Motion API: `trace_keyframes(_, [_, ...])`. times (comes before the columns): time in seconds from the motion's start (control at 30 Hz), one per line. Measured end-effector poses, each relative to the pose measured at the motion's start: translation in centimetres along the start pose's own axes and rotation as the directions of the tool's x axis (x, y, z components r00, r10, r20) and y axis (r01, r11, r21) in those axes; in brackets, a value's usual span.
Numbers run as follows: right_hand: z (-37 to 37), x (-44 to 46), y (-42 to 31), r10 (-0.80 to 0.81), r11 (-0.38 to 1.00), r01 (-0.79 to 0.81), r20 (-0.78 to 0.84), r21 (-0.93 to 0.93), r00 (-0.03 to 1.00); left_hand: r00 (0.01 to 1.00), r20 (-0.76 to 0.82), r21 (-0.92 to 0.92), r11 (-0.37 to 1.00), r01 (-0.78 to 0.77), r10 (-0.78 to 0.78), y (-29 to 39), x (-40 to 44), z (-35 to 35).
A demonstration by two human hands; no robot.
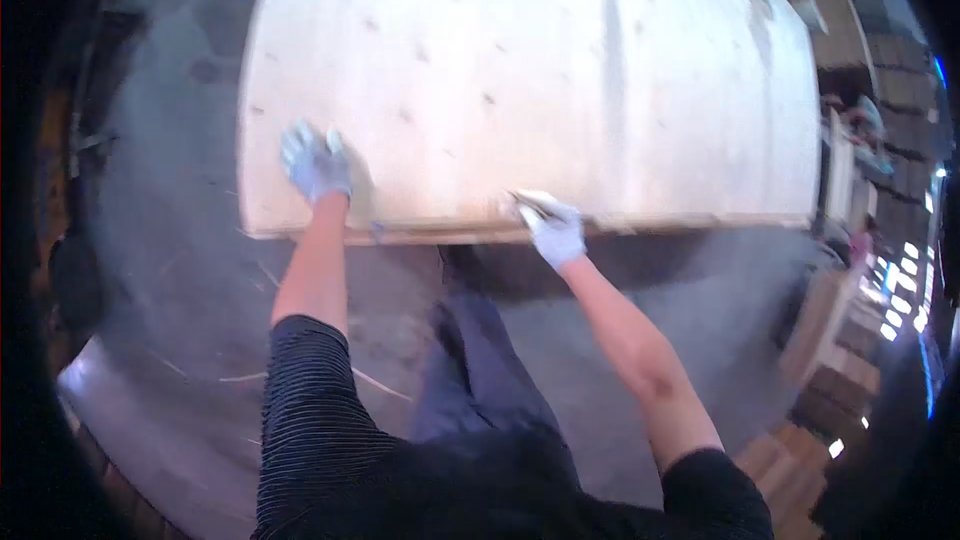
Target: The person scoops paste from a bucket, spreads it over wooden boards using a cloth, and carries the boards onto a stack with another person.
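Note:
A large pale plywood sheet (450, 70) with small dark knots lies before me, its near edge running across the view. My left hand (318, 162), in a light glove, rests on the sheet near its left front corner with the fingers spread. At the front edge, right of the middle, is my right hand (556, 232), also gloved. Its fingers are closed around something small with a dark, thin part, too blurred to name. That small thing touches or hovers just over the edge of the sheet; I cannot tell which.
Grey concrete floor (170, 270) surrounds the sheet, with thin strips (380, 383) lying on it near my legs. Stacked boards (835, 380) stand along the right side. Further wooden pieces (835, 25) are at the upper right.

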State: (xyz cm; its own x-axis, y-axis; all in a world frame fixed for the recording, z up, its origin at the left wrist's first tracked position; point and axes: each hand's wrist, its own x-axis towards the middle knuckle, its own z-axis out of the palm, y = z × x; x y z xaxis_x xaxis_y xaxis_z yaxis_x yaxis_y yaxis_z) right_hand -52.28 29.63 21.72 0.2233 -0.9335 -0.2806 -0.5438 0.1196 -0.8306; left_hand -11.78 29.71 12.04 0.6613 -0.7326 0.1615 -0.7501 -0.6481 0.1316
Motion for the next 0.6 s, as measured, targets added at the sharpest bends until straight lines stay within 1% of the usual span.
trace_keyframes(0.03, [1.6, 0.7, -1.7, -0.037, 0.991, 0.039, -0.018, 0.125, 0.999, 0.990, -0.098, 0.119, 0.986, 0.112, -0.101, -3.7, 1.9, -0.6])
trace_keyframes(0.07, [2.9, 2.3, -5.3, 0.097, 0.922, -0.106, 0.041, 0.371, 0.994, 0.959, -0.206, 0.225, 0.944, 0.241, -0.196, -7.5, 4.0, -0.3])
trace_keyframes(0.1, [4.9, 4.5, -5.7, 0.014, 0.852, -0.026, 0.028, 0.524, 1.000, 0.947, -0.170, 0.114, 0.949, 0.294, -0.273, -11.6, 5.7, 1.9])
trace_keyframes(0.13, [6.7, 6.2, -8.5, 0.062, 0.789, -0.102, 0.087, 0.606, 0.994, 0.934, -0.103, 0.000, 0.939, 0.344, -0.342, -15.1, 6.7, 3.5])
trace_keyframes(0.17, [8.5, 8.1, -10.6, 0.047, 0.767, -0.077, 0.065, 0.637, 0.997, 0.882, 0.099, -0.065, 0.881, 0.468, -0.461, -15.0, 8.2, 0.5])
trace_keyframes(0.2, [10.2, 9.4, -11.8, 0.053, 0.748, -0.060, 0.031, 0.661, 0.998, 0.784, 0.319, -0.101, 0.803, 0.587, -0.533, -13.1, 9.3, -2.2])
trace_keyframes(0.27, [12.8, 12.4, -14.7, 0.169, 0.889, -0.123, -0.067, 0.440, 0.983, 0.811, 0.273, -0.077, 0.829, 0.555, -0.517, -13.6, 9.6, -2.1])
trace_keyframes(0.3, [13.6, 13.9, -15.5, 0.166, 0.930, -0.129, -0.080, 0.345, 0.983, 0.818, 0.257, -0.069, 0.835, 0.547, -0.514, -14.0, 9.4, -2.1])
trace_keyframes(0.33, [14.3, 14.5, -16.1, 0.174, 0.900, -0.124, -0.084, 0.418, 0.981, 0.814, 0.276, -0.050, 0.838, 0.543, -0.511, -14.2, 8.4, -2.0])
trace_keyframes(0.4, [15.5, 17.0, -18.9, 0.160, 0.822, -0.068, -0.114, 0.565, 0.981, 0.821, 0.286, -0.045, 0.849, 0.527, -0.494, -14.0, 9.9, -2.7])
trace_keyframes(0.43, [15.0, 17.5, -19.3, 0.128, 0.854, -0.025, -0.164, 0.520, 0.978, 0.819, 0.270, -0.044, 0.844, 0.535, -0.506, -13.4, 10.2, -3.6])
trace_keyframes(0.53, [10.6, 17.2, -19.7, 0.115, 0.915, 0.020, -0.308, 0.402, 0.944, 0.764, 0.405, -0.004, 0.835, 0.550, -0.501, -14.0, 10.7, -2.1])
trace_keyframes(0.57, [8.8, 17.3, -19.3, 0.202, 0.706, -0.002, -0.199, 0.709, 0.959, 0.803, 0.343, -0.031, 0.849, 0.528, -0.487, -13.7, 10.6, -2.7])
trace_keyframes(0.6, [7.3, 17.8, -16.2, 0.251, 0.698, -0.025, -0.212, 0.716, 0.944, 0.805, 0.336, -0.057, 0.843, 0.535, -0.488, -13.6, 10.4, -2.4])
